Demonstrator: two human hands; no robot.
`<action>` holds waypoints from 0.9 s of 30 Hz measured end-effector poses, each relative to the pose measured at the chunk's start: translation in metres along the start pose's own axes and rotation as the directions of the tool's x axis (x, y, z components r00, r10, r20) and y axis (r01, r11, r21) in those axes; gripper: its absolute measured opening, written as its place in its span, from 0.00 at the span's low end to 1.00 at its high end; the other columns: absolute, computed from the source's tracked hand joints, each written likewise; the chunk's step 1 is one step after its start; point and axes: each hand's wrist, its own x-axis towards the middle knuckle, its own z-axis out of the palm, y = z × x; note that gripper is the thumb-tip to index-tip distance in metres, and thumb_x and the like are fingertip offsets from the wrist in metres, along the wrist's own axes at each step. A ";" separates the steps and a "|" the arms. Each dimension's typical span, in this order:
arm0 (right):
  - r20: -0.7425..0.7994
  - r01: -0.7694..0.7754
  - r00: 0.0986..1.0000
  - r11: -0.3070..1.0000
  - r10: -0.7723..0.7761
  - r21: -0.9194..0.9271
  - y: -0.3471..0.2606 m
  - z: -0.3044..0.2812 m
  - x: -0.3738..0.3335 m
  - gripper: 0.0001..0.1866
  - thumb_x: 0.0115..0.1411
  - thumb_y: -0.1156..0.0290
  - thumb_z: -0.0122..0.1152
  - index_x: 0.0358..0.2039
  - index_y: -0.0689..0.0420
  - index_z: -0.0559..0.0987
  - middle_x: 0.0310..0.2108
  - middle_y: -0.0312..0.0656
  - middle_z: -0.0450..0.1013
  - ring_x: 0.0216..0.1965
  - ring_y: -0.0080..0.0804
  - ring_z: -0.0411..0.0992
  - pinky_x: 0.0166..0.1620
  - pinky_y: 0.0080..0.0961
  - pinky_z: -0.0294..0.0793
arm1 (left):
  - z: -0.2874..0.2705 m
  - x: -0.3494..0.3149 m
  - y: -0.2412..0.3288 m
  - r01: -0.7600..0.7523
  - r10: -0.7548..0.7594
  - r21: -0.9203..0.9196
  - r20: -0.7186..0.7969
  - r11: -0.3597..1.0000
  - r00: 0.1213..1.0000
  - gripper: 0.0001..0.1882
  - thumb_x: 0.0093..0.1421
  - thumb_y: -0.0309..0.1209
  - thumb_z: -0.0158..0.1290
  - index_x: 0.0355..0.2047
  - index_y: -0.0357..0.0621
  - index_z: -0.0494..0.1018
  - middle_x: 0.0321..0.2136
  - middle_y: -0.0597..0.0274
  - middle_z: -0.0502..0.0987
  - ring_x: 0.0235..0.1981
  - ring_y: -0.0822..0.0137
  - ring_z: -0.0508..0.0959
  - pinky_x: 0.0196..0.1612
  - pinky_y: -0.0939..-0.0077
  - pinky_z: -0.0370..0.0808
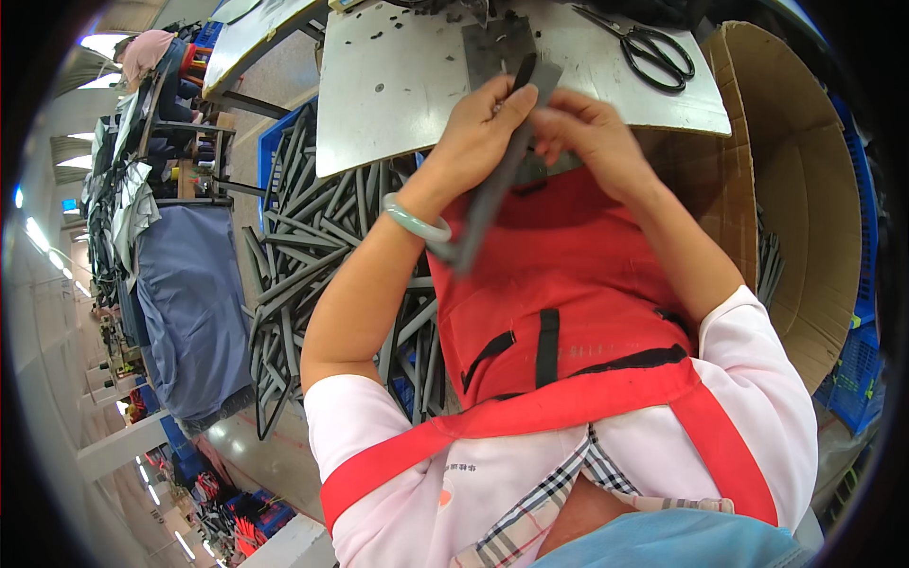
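My left hand (481,133) is closed around a long dark grey strip (492,204), which slants from above the fingers down over my apron and blurs at its lower end. Beside the strip's upper part is my right hand (592,137), its fingers curled and smeared by motion; what they pinch, if anything, I cannot make out. Behind the hands, a dark flat plate (485,47) lies on the pale worktable (379,118). Black-handled scissors (653,59) rest near the table's right corner.
A large heap of grey strips (312,227) fills the space left of my apron, partly in a blue crate (266,156). An open cardboard box (795,189) stands at the right. Small black scraps (398,26) dot the tabletop. Another person (156,57) is far left.
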 end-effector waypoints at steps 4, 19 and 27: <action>-0.320 0.281 0.914 0.958 -0.248 0.059 -0.016 -0.095 -0.016 0.19 0.61 0.68 0.63 0.49 0.65 0.75 0.34 0.40 0.77 0.33 0.24 0.78 0.39 0.20 0.77 | -0.039 -0.039 -0.015 0.289 -0.399 0.325 0.354 0.901 0.846 0.16 0.62 0.35 0.58 0.40 0.31 0.79 0.29 0.62 0.80 0.31 0.77 0.74 0.37 0.78 0.72; 0.736 0.616 0.146 -0.521 -0.661 -0.590 -0.042 -0.036 -0.004 0.29 0.47 0.66 0.69 0.53 0.42 0.74 0.66 0.42 0.53 0.69 0.43 0.47 0.66 0.44 0.47 | -0.007 -0.043 0.005 0.034 -0.164 0.307 0.406 0.951 0.899 0.13 0.61 0.25 0.55 0.46 0.36 0.78 0.32 0.61 0.79 0.30 0.75 0.75 0.34 0.79 0.74; 0.666 0.605 0.705 -0.285 -0.243 -0.744 -0.068 -0.009 -0.021 0.14 0.50 0.72 0.62 0.39 0.53 0.73 0.57 0.44 0.65 0.65 0.40 0.57 0.64 0.41 0.52 | -0.016 -0.049 0.007 -0.060 -0.032 0.307 0.285 0.950 0.958 0.14 0.62 0.27 0.56 0.46 0.35 0.78 0.33 0.62 0.80 0.26 0.76 0.73 0.31 0.81 0.72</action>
